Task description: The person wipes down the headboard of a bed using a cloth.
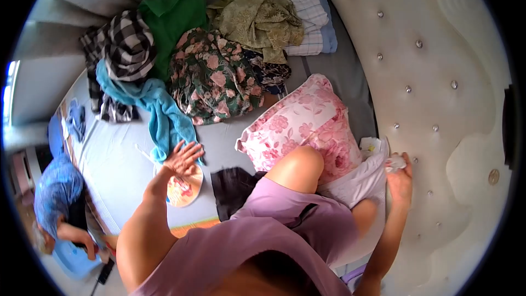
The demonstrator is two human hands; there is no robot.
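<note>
My left hand (184,159) lies with fingers spread over the edge of a round fan-like disc (183,189) and the lower end of a turquoise towel (156,109). Over at the right, my right hand (399,178) is closed around a small crumpled white wad (395,163), close to the tufted headboard (438,87). Between the hands a pink floral pillow (301,126) rests on the bed, touching my knee. A white cloth (364,178) is bunched beside the pillow, and a black cloth (233,189) lies left of my leg.
Heaped clothes lie at the back: a checked shirt (129,44), a green cloth (172,22), a floral garment (213,77) and an olive scarf (257,16). A plaid pillow (315,13) is behind them. Another person (57,192) bends over a blue basin (76,257) at lower left.
</note>
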